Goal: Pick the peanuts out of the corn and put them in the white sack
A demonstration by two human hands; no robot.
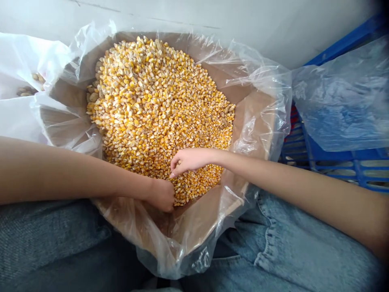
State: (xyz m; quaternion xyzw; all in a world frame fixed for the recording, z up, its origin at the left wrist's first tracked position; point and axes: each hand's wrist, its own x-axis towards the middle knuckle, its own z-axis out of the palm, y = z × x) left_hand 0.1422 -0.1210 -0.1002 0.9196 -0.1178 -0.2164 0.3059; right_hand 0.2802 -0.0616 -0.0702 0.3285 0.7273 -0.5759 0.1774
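Observation:
A big heap of dried corn kernels (152,105), yellow and whitish, fills a cardboard box (252,109) lined with a clear plastic bag (267,81). Down at the near edge of the heap, my left hand (162,195) is closed with its back toward me. Its fingers are hidden, so what it holds does not show. My right hand (191,159) rests just beyond it, low over the kernels, with thumb and fingers curled together. Whether a kernel is between those fingertips is too small to tell. The two hands are very close together.
Blue plastic crates (334,158) stand at the right, with a clear plastic bag (343,97) lying over them. To the left is a white plastic bag (27,77) with some brownish pieces in it. A pale wall (194,16) runs behind the box; jeans-clad legs (291,239) flank it.

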